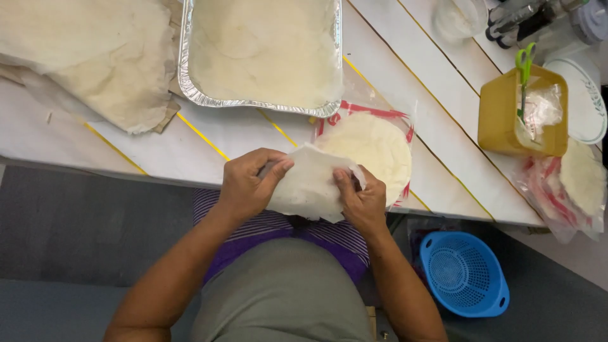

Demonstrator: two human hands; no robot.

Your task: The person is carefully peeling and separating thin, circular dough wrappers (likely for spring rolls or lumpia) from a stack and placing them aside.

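Observation:
A thin white round wrapper sheet [310, 187] hangs folded between both my hands, just off the near edge of the white table [209, 136]. My left hand [250, 183] pinches its left side between thumb and fingers. My right hand [358, 196] grips its right side. Just beyond my right hand lies a stack of round wrappers [373, 149] on a clear plastic bag with red print. A foil tray [190, 76] lined with pale sheets sits further back.
A pale cloth [95, 57] covers the far left of the table. A yellow box [506, 117] holding green-handled scissors [524, 63] stands at right, beside another bagged wrapper stack [579, 183] and a plate [586, 101]. A blue colander [462, 272] rests on the floor.

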